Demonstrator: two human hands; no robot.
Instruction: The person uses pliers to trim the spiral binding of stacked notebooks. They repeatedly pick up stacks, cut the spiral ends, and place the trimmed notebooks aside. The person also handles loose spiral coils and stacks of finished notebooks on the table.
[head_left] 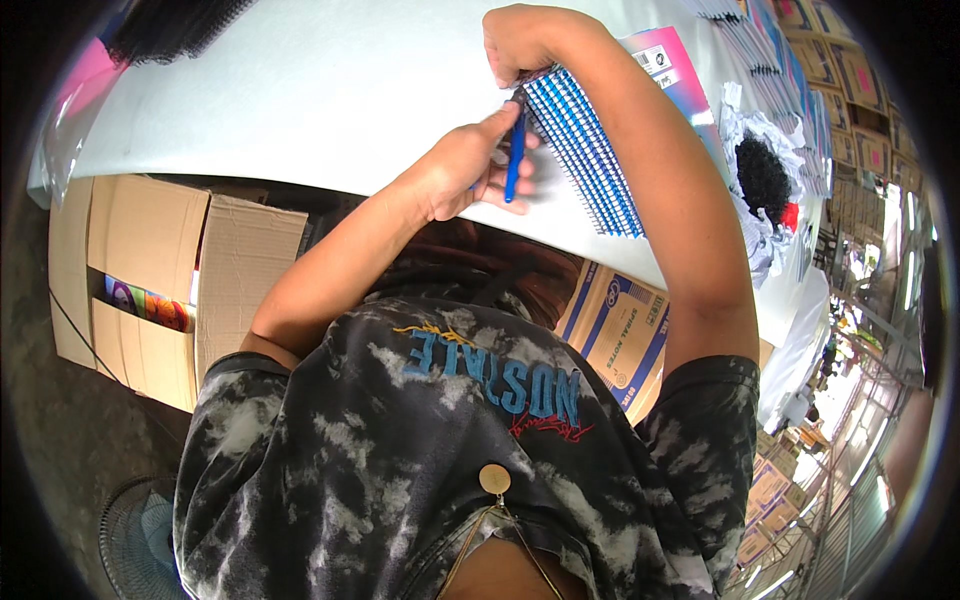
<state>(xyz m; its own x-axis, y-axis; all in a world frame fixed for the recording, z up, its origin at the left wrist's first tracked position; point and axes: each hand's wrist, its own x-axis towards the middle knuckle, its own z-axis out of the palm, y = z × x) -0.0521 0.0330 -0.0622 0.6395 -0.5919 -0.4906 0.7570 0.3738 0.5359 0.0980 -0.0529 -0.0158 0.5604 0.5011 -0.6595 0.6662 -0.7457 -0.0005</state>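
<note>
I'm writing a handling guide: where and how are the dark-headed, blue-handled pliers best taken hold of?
Probably by the slim blue handles, from the near left: they point back toward the person, while the dark head reaches the blue-and-white spiral-bound books. The left hand grips from that side.

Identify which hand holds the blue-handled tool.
The left hand holds the blue-handled tool; the right hand is at the far end of the spiral bindings.

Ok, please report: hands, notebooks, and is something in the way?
Left hand holding pliers, tips at far end of notebooks. Right hand at same end, grip unclear. Right forearm hides part of notebooks from view.
</note>
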